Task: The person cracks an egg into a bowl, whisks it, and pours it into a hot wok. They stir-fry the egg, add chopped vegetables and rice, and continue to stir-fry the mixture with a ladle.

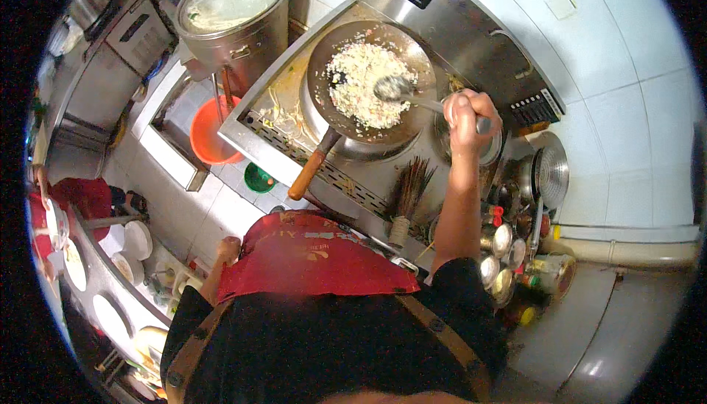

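My right hand [469, 114] is closed around the handle of a metal cooking ladle [393, 88]. The ladle's blurred bowl rests among fried rice [359, 70] with small coloured bits, in a dark wok [323, 103]. The wok sits on a stainless-steel stove, and its wooden handle [309, 175] sticks out over the front edge towards me. Beside my red apron [320, 260] hangs my left hand [228, 249], away from the wok; its fingers look curled, but I cannot see whether anything is in them.
A large steaming pot [235, 50] stands left of the stove, above an orange bucket [210, 136] and a green basin [258, 177]. A bamboo wok brush [409, 194] lies by the stove's front. Seasoning containers [501, 238] crowd the right. Another person [83, 199] stands at the left counter.
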A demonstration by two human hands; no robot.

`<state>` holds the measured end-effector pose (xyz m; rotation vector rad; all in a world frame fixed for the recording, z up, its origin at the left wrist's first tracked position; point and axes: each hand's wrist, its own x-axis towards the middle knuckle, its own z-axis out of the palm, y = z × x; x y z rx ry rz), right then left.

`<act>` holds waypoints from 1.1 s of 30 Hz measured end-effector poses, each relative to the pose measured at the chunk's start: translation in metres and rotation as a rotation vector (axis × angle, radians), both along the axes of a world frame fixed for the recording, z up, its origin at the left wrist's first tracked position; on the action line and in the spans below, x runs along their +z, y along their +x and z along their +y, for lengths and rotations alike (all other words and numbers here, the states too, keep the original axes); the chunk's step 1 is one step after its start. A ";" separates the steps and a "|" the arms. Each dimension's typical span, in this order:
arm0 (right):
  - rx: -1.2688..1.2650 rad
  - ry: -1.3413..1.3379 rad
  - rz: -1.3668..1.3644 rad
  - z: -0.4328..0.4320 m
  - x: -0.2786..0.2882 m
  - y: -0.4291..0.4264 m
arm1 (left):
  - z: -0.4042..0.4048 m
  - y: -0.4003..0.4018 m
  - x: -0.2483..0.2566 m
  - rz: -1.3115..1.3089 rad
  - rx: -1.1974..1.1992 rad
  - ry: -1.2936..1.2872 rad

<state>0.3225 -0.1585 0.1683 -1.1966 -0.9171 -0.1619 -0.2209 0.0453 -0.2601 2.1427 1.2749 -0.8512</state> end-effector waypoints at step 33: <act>-0.148 -0.106 -0.147 0.017 -0.011 -0.008 | 0.034 0.041 0.044 -0.449 0.631 -0.369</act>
